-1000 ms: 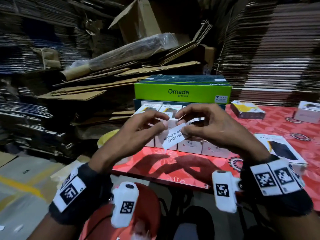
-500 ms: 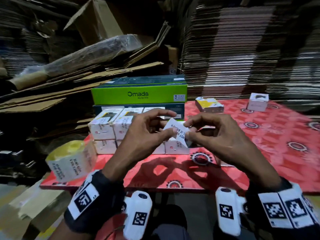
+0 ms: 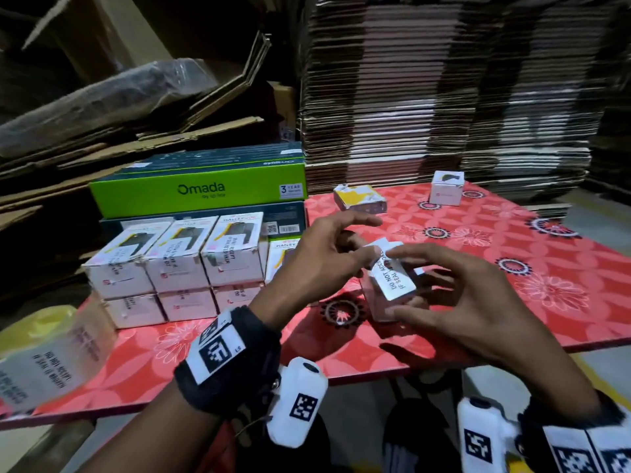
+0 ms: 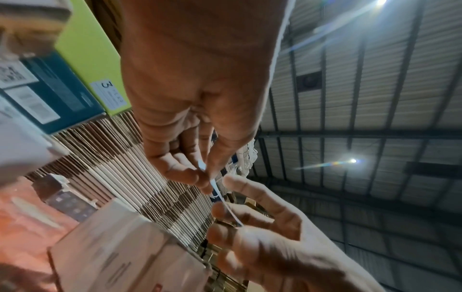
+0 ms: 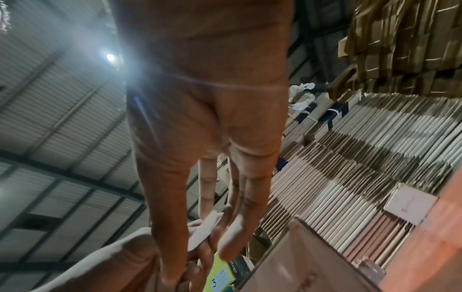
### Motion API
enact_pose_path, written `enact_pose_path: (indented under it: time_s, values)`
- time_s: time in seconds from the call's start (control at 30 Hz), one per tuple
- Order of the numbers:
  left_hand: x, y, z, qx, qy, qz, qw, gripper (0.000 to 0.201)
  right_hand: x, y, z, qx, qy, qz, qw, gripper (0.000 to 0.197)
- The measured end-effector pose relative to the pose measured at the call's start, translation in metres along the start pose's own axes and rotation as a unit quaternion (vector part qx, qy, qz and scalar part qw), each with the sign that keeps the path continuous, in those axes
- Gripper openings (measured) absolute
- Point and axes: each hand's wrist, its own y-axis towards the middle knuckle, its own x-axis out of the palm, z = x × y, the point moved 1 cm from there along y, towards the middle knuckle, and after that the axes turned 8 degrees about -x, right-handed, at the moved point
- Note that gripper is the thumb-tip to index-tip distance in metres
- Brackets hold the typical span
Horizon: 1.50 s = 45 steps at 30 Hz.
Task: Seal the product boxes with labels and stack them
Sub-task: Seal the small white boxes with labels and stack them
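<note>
A white seal label (image 3: 392,278) printed "DO NOT ACCEPT IF SEAL..." is stretched between my hands. My left hand (image 3: 370,254) pinches its far end with thumb and index finger. My right hand (image 3: 394,285) holds the near end, index finger on top and thumb below, the other fingers spread. Just under the label, a small white product box (image 3: 382,310) stands on the red table; I cannot tell if the label touches it. In the left wrist view the label (image 4: 225,205) runs as a thin strip from the left hand (image 4: 203,177) to the right fingers (image 4: 225,233).
Sealed white boxes (image 3: 177,268) are stacked two high at the table's left, before a green Omada carton (image 3: 198,192). A label roll (image 3: 51,356) sits at the near left corner. Two loose boxes (image 3: 358,198) (image 3: 445,187) lie at the back. Flattened cardboard (image 3: 444,80) is piled behind.
My view has swung right. Both hands carried the label to the right and down, over the small white box. The right hand's fingers have spread out.
</note>
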Motion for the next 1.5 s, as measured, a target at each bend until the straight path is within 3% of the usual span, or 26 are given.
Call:
enact_pose_path:
  time_s: [0.1, 0.27, 0.43, 0.63, 1.0, 1.23, 1.5]
  values:
    - [0.009, 0.010, 0.003, -0.001, 0.007, -0.019, 1.000, 0.036, -0.006, -0.001, 0.007, -0.052, -0.107, 0.029, 0.993, 0.048]
    - [0.015, 0.017, 0.004, -0.013, -0.010, -0.039, 0.999, 0.036, -0.009, -0.006, 0.011, -0.104, -0.138, 0.113, 0.979, 0.018]
    - [0.007, 0.018, -0.004, -0.006, 0.038, -0.053, 0.998, 0.039, -0.011, -0.018, 0.015, -0.083, -0.102, 0.180, 0.975, 0.013]
    - [0.007, 0.012, -0.019, 0.013, 0.227, -0.116, 0.967, 0.065, 0.001, -0.031, 0.021, -0.089, -0.092, 0.216, 0.968, 0.019]
    - [0.005, 0.008, -0.024, 0.028, 0.222, -0.129, 0.966, 0.075, 0.022, -0.031, 0.023, -0.107, -0.165, 0.219, 0.956, 0.014]
    - [0.006, 0.010, -0.022, 0.044, 0.246, -0.130, 0.959, 0.047, 0.026, -0.029, 0.024, -0.103, -0.187, 0.194, 0.958, 0.011]
    - [0.009, 0.007, -0.018, 0.028, 0.274, -0.161, 0.948, 0.046, 0.025, -0.028, 0.021, -0.093, -0.188, 0.172, 0.962, 0.009]
